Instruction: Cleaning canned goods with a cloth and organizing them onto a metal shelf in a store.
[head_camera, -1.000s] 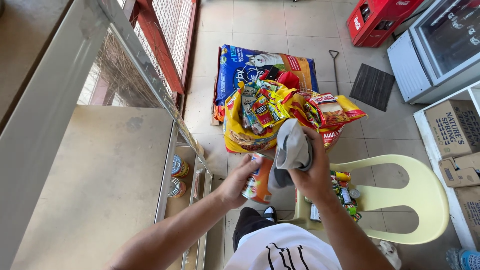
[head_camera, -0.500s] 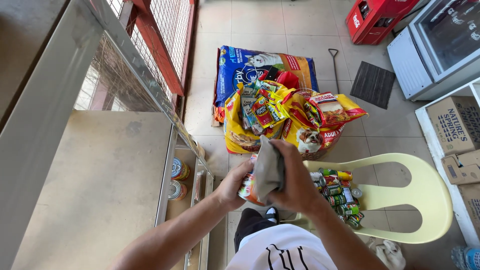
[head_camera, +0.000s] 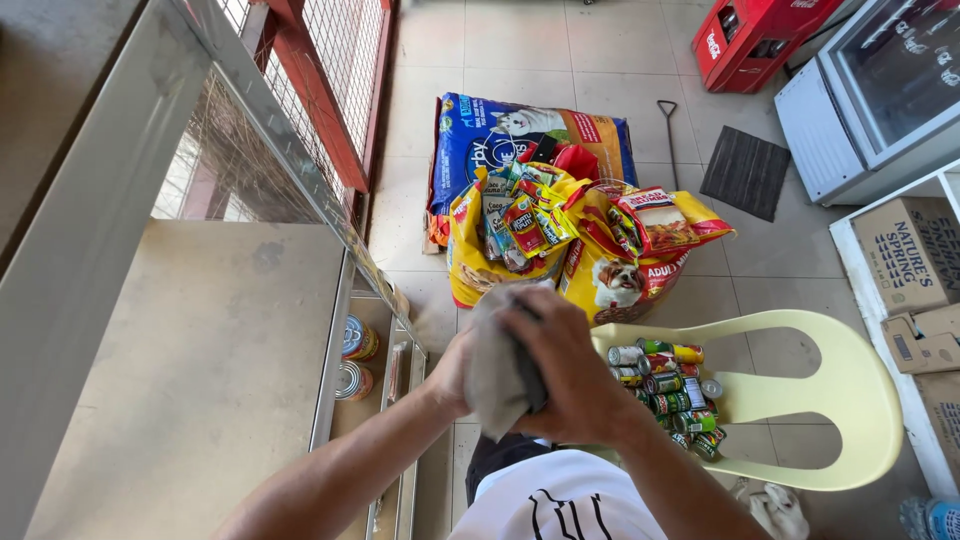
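Observation:
My right hand (head_camera: 565, 370) is shut on a grey cloth (head_camera: 495, 375) and presses it down in front of my chest. My left hand (head_camera: 452, 368) sits just left of it, mostly hidden under the cloth. Its fingers curl around a small can that the cloth now covers. Both hands hover above the left edge of a pale yellow plastic chair (head_camera: 820, 400). Several small cans (head_camera: 665, 395) with green and red labels lie on the chair seat, just right of my right hand.
Yellow and blue pet food bags (head_camera: 600, 250) lean together on the tiled floor ahead. A metal counter (head_camera: 200, 380) with a wire mesh screen stands at left, with two cans (head_camera: 355, 350) on its lower shelf. A red crate (head_camera: 745, 40), a chest freezer (head_camera: 880, 90) and cardboard boxes (head_camera: 915, 250) line the right.
My right hand has brought the cloth down from above the chair and over onto the can in my left hand, which is now covered.

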